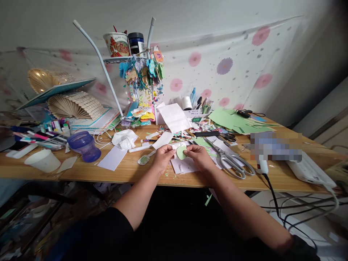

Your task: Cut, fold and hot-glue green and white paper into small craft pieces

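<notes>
Between my two hands, just above the table's front edge, is a small rounded green paper cutout [181,153]. My right hand [196,155] pinches its right side between thumb and fingers. My left hand [164,156] is closed on a white piece of paper [176,146] that lies against the cutout; whether the two are joined I cannot tell. Under the hands is a white sheet [185,167] with small scraps on it. A small green-and-white cutout [143,160] lies left of my left hand. Large silver scissors [231,159] rest to the right of my right hand.
A purple cup [85,146], a white cup [42,160] and crumpled tissue [124,139] stand or lie to the left. Green paper sheets [231,119] lie at the back right. A corded white tool [262,166] sits at the right. Colourful hanging ornaments [144,72] dangle from a rack behind.
</notes>
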Available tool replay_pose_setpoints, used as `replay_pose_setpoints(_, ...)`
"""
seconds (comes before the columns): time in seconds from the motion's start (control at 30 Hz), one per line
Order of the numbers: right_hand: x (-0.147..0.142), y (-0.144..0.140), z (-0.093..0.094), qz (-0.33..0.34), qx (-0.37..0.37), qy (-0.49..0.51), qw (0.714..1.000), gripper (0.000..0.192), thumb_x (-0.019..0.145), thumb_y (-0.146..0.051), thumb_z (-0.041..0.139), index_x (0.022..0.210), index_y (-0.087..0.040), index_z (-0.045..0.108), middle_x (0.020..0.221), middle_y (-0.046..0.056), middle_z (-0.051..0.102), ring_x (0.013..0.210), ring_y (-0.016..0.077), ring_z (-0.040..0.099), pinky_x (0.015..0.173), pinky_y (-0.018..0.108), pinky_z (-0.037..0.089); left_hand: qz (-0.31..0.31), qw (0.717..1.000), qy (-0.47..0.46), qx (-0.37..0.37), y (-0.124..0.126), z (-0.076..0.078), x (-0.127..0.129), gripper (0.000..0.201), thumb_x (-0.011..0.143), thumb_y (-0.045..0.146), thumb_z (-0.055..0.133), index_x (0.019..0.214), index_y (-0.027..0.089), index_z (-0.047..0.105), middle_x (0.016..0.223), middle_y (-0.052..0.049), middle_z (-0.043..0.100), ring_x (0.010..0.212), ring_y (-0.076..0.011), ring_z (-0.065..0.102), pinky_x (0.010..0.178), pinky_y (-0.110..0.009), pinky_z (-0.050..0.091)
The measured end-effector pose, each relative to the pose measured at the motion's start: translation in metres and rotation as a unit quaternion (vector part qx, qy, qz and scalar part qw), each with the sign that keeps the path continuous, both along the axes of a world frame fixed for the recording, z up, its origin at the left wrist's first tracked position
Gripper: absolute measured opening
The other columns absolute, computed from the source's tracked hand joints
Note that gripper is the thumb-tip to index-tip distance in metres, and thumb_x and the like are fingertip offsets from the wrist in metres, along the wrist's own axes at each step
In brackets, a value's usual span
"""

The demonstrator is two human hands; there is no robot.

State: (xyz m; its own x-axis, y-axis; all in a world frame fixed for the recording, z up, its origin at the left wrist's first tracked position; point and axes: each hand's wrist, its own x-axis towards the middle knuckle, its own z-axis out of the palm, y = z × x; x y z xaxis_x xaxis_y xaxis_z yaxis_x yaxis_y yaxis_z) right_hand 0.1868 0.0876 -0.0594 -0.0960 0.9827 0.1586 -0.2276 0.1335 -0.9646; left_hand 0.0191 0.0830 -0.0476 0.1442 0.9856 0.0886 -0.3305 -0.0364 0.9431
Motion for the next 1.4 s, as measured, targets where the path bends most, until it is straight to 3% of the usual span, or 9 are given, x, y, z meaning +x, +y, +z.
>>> replay_pose_setpoints(0.23,-0.003,-0.003,0.004,-0.003,0.027,0.002,1.000,0.026,0.060,-0.039,0.078,0.057,-0.019,0.061,0.067,-0.001,0.061,0.062,0.0124,0.051,0.063,0.027,0.039,0.019,0.999,0.035,0.019,-0.001,-0.001,0.001,0.024,0.060,0.029,0.074,0.063,0.014,0.055,0.054,0.003,0.055,0.050,-0.0078,0.049,0.053,-0.021,0.040)
replay_pose_setpoints(0.5,-0.001,0.002,0.002,-0.072,0.093,-0.041,0.992,0.024,0.063,-0.040,0.076,0.058,-0.020,0.063,0.089,0.003,0.062,0.084,0.0190,0.056,0.081,0.034,0.042,-0.054,0.997,-0.049,-0.033,-0.001,0.002,0.003,0.033,0.060,0.037,0.077,0.078,0.013,0.064,0.072,-0.004,0.066,0.065,-0.0154,0.061,0.065,-0.030,0.049)
replay_pose_setpoints(0.63,-0.003,0.003,0.002,-0.122,0.120,-0.081,0.982,0.026,0.062,-0.043,0.076,0.058,-0.021,0.063,0.094,0.005,0.058,0.095,0.0223,0.054,0.090,0.039,0.038,-0.019,0.997,-0.062,-0.039,0.001,0.001,0.009,0.031,0.056,0.035,0.079,0.071,0.013,0.064,0.068,-0.002,0.065,0.064,-0.0149,0.060,0.065,-0.030,0.049)
replay_pose_setpoints(0.8,-0.006,0.001,0.005,-0.160,0.130,-0.093,0.974,0.029,0.062,-0.046,0.075,0.056,-0.020,0.062,0.097,0.006,0.056,0.099,0.0245,0.053,0.094,0.042,0.036,0.028,0.996,-0.083,-0.011,-0.002,0.000,0.022,0.026,0.062,0.037,0.074,0.071,0.015,0.063,0.064,0.001,0.062,0.059,-0.0121,0.056,0.059,-0.026,0.048)
replay_pose_setpoints(1.0,-0.004,0.006,-0.004,-0.174,0.129,-0.047,0.975,0.028,0.064,-0.045,0.075,0.058,-0.021,0.062,0.097,0.006,0.058,0.100,0.0243,0.053,0.093,0.041,0.036,0.073,0.994,-0.080,0.002,-0.006,0.002,0.032,0.024,0.066,0.037,0.070,0.074,0.016,0.063,0.070,-0.002,0.066,0.062,-0.0150,0.059,0.060,-0.028,0.048)
replay_pose_setpoints(1.2,-0.006,0.010,-0.008,-0.150,0.120,-0.004,0.981,0.029,0.065,-0.047,0.073,0.061,-0.021,0.062,0.098,0.005,0.061,0.098,0.0233,0.054,0.090,0.041,0.038,0.070,0.994,-0.079,0.001,-0.002,0.002,0.032,0.027,0.065,0.037,0.071,0.078,0.015,0.064,0.076,-0.004,0.069,0.067,-0.0165,0.062,0.065,-0.030,0.050)
replay_pose_setpoints(1.4,-0.007,0.009,-0.004,-0.160,0.119,-0.026,0.980,0.028,0.063,-0.046,0.075,0.061,-0.021,0.063,0.096,0.005,0.059,0.099,0.0231,0.053,0.095,0.041,0.035,0.026,0.994,-0.106,0.001,0.000,-0.001,0.031,0.031,0.065,0.038,0.073,0.086,0.016,0.066,0.084,-0.005,0.070,0.076,-0.0176,0.064,0.071,-0.031,0.050)
